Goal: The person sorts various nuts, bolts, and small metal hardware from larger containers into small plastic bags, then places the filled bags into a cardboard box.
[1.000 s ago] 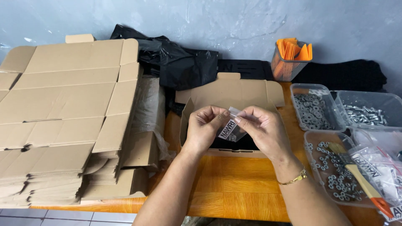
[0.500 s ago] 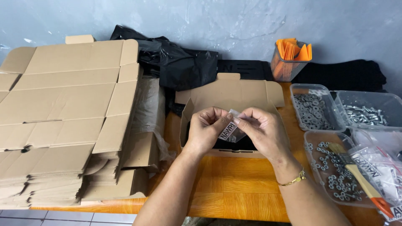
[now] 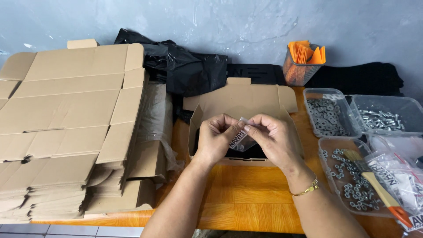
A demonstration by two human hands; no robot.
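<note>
Head view, centre of the frame: both hands met over an open cardboard box point(image 3: 241, 102) that stood on the wooden table point(image 3: 246, 198). The left hand point(image 3: 216, 139) and the right hand point(image 3: 271, 139) each had their fingers closed in a pinch on a small clear plastic bag point(image 3: 242, 140) bearing a black label; the bag was held between the two hands, just above the box's dark interior. A thin gold bracelet point(image 3: 307, 189) circled the right wrist.

Left of the frame: a tall stack of flattened cardboard boxes point(image 3: 70, 128) covered the table edge. Upper centre: crumpled black plastic bags point(image 3: 185, 68) lay against the grey wall. Upper right: a mesh cup of orange cards point(image 3: 303, 61) stood behind clear tubs, one holding washers point(image 3: 326, 115), one holding bolts point(image 3: 381, 119). Lower right: a third tub held nuts point(image 3: 348, 180), with a wooden-handled brush point(image 3: 374, 185) lying across it, beside more clear labelled bags point(image 3: 401, 176).
</note>
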